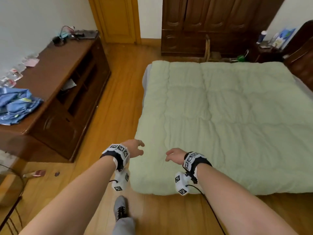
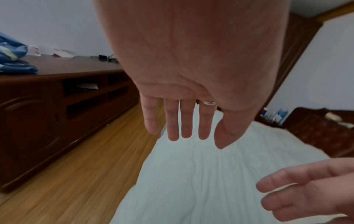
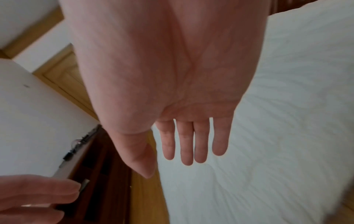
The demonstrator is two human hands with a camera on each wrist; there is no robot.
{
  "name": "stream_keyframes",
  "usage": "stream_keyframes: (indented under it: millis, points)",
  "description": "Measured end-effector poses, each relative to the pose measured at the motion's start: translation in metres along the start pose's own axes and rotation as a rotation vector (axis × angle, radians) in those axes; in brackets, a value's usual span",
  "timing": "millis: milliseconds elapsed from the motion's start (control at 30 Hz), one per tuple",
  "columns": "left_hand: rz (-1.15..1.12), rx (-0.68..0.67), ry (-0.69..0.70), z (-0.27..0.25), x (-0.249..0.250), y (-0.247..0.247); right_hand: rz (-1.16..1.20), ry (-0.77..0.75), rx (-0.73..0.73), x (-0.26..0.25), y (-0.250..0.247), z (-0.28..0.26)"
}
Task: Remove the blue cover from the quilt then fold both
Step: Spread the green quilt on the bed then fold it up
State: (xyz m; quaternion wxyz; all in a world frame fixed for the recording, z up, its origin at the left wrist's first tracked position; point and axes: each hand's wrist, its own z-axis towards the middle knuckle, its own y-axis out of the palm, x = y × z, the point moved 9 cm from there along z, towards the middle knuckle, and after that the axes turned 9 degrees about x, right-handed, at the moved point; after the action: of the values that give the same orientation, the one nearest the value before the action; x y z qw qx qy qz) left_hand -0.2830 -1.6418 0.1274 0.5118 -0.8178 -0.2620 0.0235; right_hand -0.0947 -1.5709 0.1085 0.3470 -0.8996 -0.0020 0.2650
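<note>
Pale green quilt [image 1: 228, 119] bare, spread flat over the bed, puffy stitched panels, blue cover [image 1: 16, 106] crumpled on cabinet surface [image 1: 55, 73], left hand [image 1: 134, 148] and right hand [image 1: 175, 154] above quilt's near corner, fingers [image 2: 173, 121] straight, slightly parted, holding nothing, wood floor [image 1: 115, 106] open alongside.

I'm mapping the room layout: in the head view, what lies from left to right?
blue cover → wooden cabinet → left hand → right hand → green quilt
</note>
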Motion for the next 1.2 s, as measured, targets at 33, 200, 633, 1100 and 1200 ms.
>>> stream_keyframes:
  millis: [33, 200, 633, 1100, 1200]
  points:
    - [-0.013, 0.029, 0.007, 0.009, -0.008, -0.019, 0.021, -0.014, 0.031, -0.021, -0.011, 0.014]
    - [-0.066, 0.136, 0.051, 0.063, -0.080, -0.118, 0.194, -0.019, 0.163, -0.134, -0.048, 0.105]
    - [0.029, 0.288, 0.085, 0.254, -0.315, -0.380, -0.014, -0.075, 0.460, -0.411, -0.178, 0.290]
    - [0.066, 0.194, 0.100, 0.625, -0.372, -0.578, 0.144, 0.079, 0.316, -0.494, -0.346, 0.667]
    - [0.040, 0.197, 0.143, 0.702, -0.359, -0.627, 0.131, 0.098, 0.344, -0.518, -0.411, 0.730]
